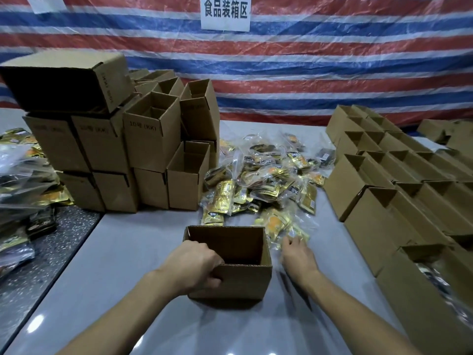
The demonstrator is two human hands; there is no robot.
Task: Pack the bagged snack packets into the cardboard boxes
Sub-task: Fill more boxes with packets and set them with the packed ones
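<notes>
An open cardboard box [243,280] stands on the grey table right in front of me, and it looks empty inside. My left hand [195,265] grips the box's near left corner, fingers curled over the rim. My right hand [297,254] reaches just right of the box and touches a clear bag of gold and orange snack packets [284,226]; it is motion-blurred, so its grip is unclear. A heap of bagged snack packets [268,175] lies behind the box.
A stack of empty open boxes [143,149] rises at the left back. Rows of open boxes [399,180] line the right side, the nearest holding a bag. More snack bags [23,190] lie at the far left. A striped tarp [307,60] hangs behind.
</notes>
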